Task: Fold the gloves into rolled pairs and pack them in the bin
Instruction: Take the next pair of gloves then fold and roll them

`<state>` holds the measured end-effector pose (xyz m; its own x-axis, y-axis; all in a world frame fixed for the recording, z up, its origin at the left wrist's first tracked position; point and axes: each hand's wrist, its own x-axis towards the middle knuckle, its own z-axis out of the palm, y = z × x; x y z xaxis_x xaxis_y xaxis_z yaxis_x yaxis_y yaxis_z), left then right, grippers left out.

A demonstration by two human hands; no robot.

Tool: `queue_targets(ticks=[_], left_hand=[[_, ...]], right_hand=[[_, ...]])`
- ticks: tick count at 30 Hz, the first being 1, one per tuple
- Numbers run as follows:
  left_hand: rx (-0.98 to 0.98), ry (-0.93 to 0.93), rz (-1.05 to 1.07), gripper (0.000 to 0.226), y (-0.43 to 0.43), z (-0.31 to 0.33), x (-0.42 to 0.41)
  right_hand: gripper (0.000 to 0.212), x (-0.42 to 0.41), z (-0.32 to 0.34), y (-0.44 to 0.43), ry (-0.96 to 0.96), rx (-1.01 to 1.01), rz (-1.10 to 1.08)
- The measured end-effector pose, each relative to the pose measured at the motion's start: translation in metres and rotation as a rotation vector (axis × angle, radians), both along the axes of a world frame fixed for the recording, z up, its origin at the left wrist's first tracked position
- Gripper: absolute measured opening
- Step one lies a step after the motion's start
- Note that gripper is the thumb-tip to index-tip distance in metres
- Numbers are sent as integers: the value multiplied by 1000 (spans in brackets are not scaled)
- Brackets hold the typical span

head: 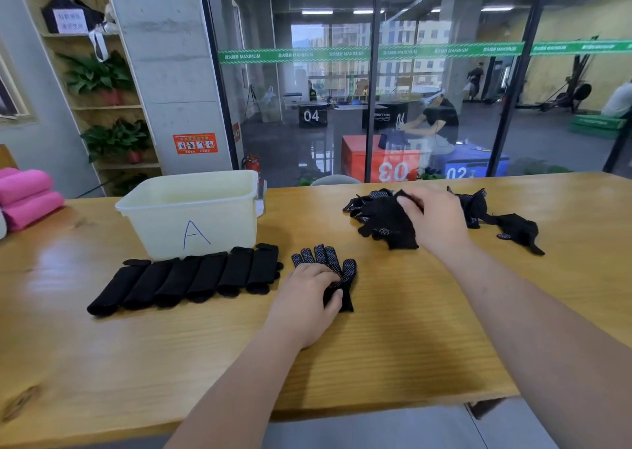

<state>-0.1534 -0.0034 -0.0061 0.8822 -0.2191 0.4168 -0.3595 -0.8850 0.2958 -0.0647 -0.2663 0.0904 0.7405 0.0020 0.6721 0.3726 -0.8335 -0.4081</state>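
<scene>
The gloves are thin black knit with pale grip dots, so they should be light, limp and a little tacky on the dotted face. They will sag if lifted by a fingertip, so the cuff or the palm looks like the better place to take hold. One flat glove (333,260) lies fingers-up on the counter (393,339), just right of a row of rolled pairs (184,281) that sits in front of the white bin (191,209) marked A. The left hand (307,298) holds this glove at its lower half, fingers bent over the palm and thumb on the cuff. The right hand (436,223) reaches into the glove pile (383,223) further back and pinches a fold of fabric between thumb and fingers. More loose gloves (513,229) lie to its right. How many gloves the pile holds is hard to say, as black on black merges. The right hand hides part of the pile, and the bin's inside is barely visible over its rim.
</scene>
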Motion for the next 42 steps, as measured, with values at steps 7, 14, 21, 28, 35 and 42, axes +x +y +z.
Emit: queue_targets(ticks=[7, 14, 21, 28, 35, 42], left_hand=[[-21, -74, 4, 26, 1, 2, -7], [-11, -101, 27, 21, 1, 4, -11], [-3, -105, 22, 13, 2, 2, -9], [-28, -35, -8, 26, 2, 2, -9], [-27, -7, -32, 29, 2, 3, -11], [12, 102, -45, 38, 0, 1, -8]], right_hand=[[13, -41, 68, 6, 234, 206, 243], [11, -43, 67, 9, 311, 116, 225], [16, -57, 47, 13, -37, 54, 210], [21, -80, -65, 18, 288, -480, 379], [37, -80, -81, 23, 186, -309, 266], [52, -78, -85, 19, 488, -421, 108]])
